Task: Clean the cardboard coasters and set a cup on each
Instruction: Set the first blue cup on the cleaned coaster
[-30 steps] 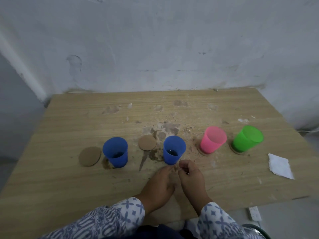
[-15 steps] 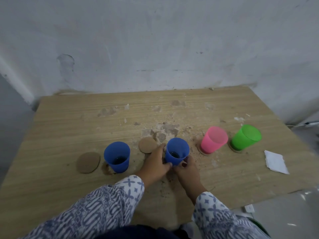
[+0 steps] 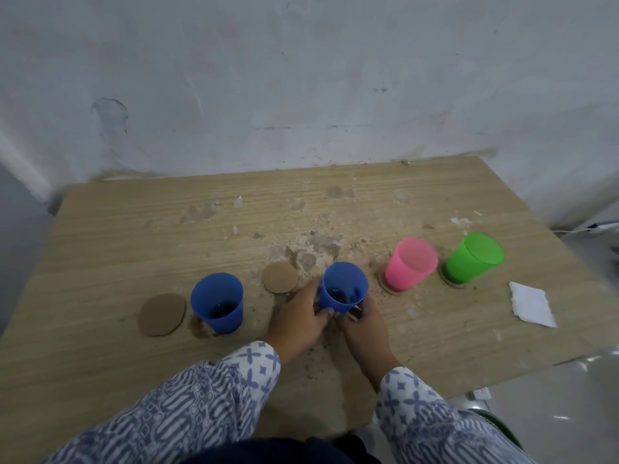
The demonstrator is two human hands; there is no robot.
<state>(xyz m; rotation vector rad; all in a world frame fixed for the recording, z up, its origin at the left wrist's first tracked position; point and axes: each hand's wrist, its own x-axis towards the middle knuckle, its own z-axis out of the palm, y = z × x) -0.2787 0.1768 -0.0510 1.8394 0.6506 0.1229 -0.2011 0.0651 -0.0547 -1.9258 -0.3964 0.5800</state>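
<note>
Both hands grip a blue cup (image 3: pixel 343 283) at its base near the table's middle: my left hand (image 3: pixel 301 316) on its left side, my right hand (image 3: pixel 363 321) on its right. A bare round cardboard coaster (image 3: pixel 280 277) lies just left of that cup. A second blue cup (image 3: pixel 217 301) stands further left on the wood, with another bare coaster (image 3: pixel 162 314) beside it. To the right, a pink cup (image 3: pixel 410 267) and a green cup (image 3: pixel 474 257) each stand on a coaster whose edge peeks out.
The wooden table (image 3: pixel 134 236) is scuffed and gritty around the middle. A white folded tissue (image 3: pixel 532 304) lies near the right edge. A grey wall rises behind the table; the floor shows at lower right.
My hands moved forward from the table's front to the middle blue cup and took hold of it on both sides. The camera has moved closer.
</note>
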